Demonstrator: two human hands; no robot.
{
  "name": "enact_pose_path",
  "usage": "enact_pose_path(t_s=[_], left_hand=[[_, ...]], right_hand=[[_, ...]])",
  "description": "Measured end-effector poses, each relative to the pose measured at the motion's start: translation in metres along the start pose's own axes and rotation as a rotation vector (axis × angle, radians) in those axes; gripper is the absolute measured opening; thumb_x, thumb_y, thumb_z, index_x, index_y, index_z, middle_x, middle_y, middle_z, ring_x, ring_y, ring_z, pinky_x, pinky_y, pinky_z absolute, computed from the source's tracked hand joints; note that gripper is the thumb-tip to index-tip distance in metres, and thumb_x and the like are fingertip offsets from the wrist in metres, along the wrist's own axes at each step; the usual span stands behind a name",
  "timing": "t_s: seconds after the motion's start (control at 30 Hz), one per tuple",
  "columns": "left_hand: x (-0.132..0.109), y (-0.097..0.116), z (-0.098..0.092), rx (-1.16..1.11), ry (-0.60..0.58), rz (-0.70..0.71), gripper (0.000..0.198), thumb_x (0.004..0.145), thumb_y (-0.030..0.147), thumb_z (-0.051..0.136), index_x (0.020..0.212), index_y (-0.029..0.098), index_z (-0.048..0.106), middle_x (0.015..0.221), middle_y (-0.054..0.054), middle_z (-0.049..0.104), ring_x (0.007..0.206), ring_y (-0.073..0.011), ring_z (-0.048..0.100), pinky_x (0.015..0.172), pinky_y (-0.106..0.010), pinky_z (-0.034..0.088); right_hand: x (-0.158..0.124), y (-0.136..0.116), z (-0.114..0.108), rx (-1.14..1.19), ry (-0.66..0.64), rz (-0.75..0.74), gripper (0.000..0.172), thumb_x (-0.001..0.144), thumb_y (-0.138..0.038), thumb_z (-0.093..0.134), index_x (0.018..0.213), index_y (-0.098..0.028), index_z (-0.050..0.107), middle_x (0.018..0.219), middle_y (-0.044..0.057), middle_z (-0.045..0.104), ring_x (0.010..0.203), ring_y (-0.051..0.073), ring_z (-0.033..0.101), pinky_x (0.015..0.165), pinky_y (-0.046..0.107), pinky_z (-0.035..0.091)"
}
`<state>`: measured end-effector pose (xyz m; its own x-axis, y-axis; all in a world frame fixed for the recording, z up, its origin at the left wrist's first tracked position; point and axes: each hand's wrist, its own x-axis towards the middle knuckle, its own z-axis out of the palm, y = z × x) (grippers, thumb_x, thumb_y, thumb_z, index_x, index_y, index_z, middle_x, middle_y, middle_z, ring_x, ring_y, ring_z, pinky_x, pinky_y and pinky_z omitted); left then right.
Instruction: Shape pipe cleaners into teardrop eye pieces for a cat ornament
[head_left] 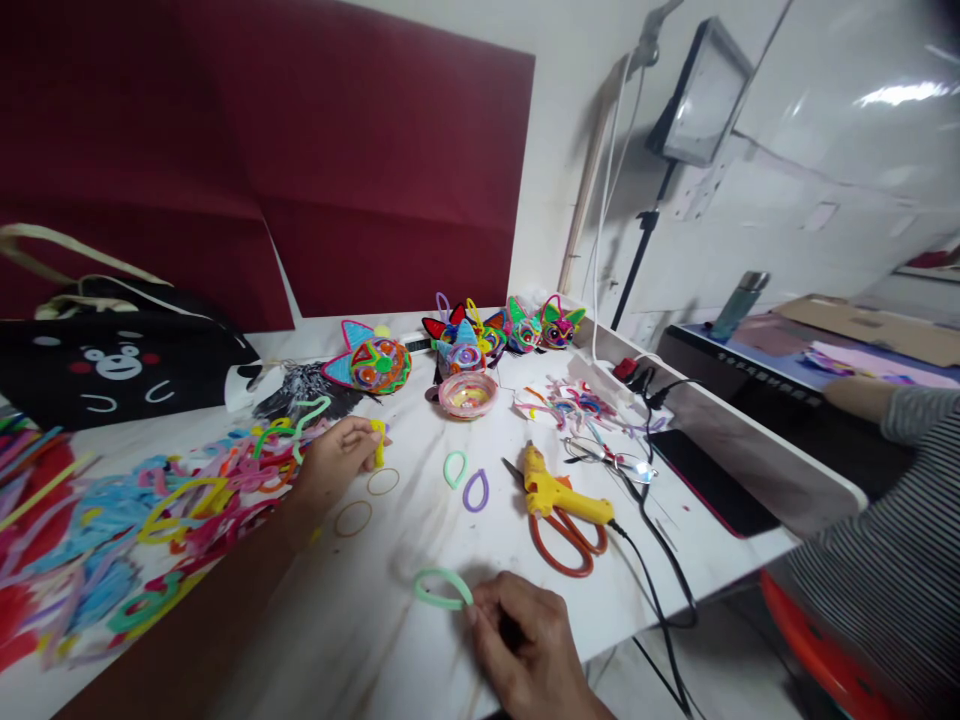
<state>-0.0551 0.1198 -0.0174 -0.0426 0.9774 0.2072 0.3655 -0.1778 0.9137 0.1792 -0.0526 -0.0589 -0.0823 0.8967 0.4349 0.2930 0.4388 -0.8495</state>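
My left hand [337, 462] reaches out over the white table [420, 640] and pinches a small yellow pipe-cleaner piece [379, 440] at the edge of a heap of coloured pipe-cleaner loops [150, 520]. My right hand [521, 635] is near the table's front edge, fingers closed on the end of a light green pipe-cleaner loop [441, 588]. Between the hands lie two thin ring shapes [367, 500], a mint loop [454, 468] and a purple loop [475, 490].
A yellow glue gun [559, 490] lies across red-handled scissors [570, 545], its black cord running off the front edge. Glasses [611, 458], a pink bowl [468, 394] and several colourful cat-face crafts [465, 345] sit further back. A black bear bag [112, 365] stands left. Another person in a striped sleeve [892, 540] sits right.
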Motion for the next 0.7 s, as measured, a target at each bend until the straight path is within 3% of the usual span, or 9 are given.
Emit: enact_pose_path(t_s=[0.17, 0.3, 0.37, 0.53, 0.7], left_hand=[[-0.003, -0.008, 0.002, 0.008, 0.119, -0.007, 0.028, 0.067, 0.041, 0.066, 0.080, 0.019, 0.056, 0.062, 0.001, 0.065, 0.050, -0.0119, 0.056, 0.051, -0.023, 0.044], [-0.009, -0.004, 0.000, 0.221, 0.128, -0.013, 0.029, 0.072, 0.043, 0.065, 0.090, 0.020, 0.064, 0.050, 0.004, 0.060, 0.049, -0.0141, 0.057, 0.048, -0.021, 0.039], [-0.016, 0.005, 0.001, 0.191, 0.058, 0.006, 0.031, 0.076, 0.046, 0.063, 0.091, 0.019, 0.065, 0.049, 0.004, 0.059, 0.049, -0.0142, 0.056, 0.046, -0.020, 0.037], [-0.044, 0.036, 0.009, -0.069, -0.267, 0.023, 0.043, 0.087, 0.054, 0.050, 0.088, 0.014, 0.064, 0.080, -0.007, 0.069, 0.047, -0.0101, 0.052, 0.042, -0.021, 0.034], [-0.076, 0.043, 0.017, -0.056, -0.437, 0.024, 0.042, 0.092, 0.052, 0.045, 0.096, 0.015, 0.063, 0.062, -0.001, 0.063, 0.046, -0.0097, 0.049, 0.043, -0.021, 0.032]], right_hand=[[0.000, 0.000, 0.002, 0.055, -0.003, 0.078, 0.020, 0.089, -0.029, 0.056, 0.078, -0.017, 0.067, 0.064, 0.001, 0.059, 0.058, 0.010, 0.052, 0.053, 0.019, 0.039], [0.001, 0.001, 0.004, 0.165, -0.020, 0.223, 0.025, 0.088, -0.036, 0.059, 0.077, -0.015, 0.068, 0.063, 0.000, 0.056, 0.058, 0.010, 0.049, 0.054, 0.021, 0.037], [0.003, 0.002, 0.005, 0.224, -0.009, 0.290, 0.028, 0.087, -0.040, 0.061, 0.076, -0.015, 0.067, 0.061, -0.001, 0.053, 0.058, 0.010, 0.046, 0.054, 0.020, 0.036], [0.017, 0.001, 0.007, 0.417, 0.033, 0.496, 0.036, 0.082, -0.049, 0.066, 0.072, -0.015, 0.061, 0.056, -0.002, 0.055, 0.047, 0.007, 0.041, 0.046, 0.020, 0.032], [0.037, -0.004, 0.009, 0.498, 0.064, 0.581, 0.037, 0.070, -0.050, 0.072, 0.069, -0.016, 0.057, 0.051, -0.002, 0.057, 0.037, 0.006, 0.040, 0.039, 0.019, 0.029]])
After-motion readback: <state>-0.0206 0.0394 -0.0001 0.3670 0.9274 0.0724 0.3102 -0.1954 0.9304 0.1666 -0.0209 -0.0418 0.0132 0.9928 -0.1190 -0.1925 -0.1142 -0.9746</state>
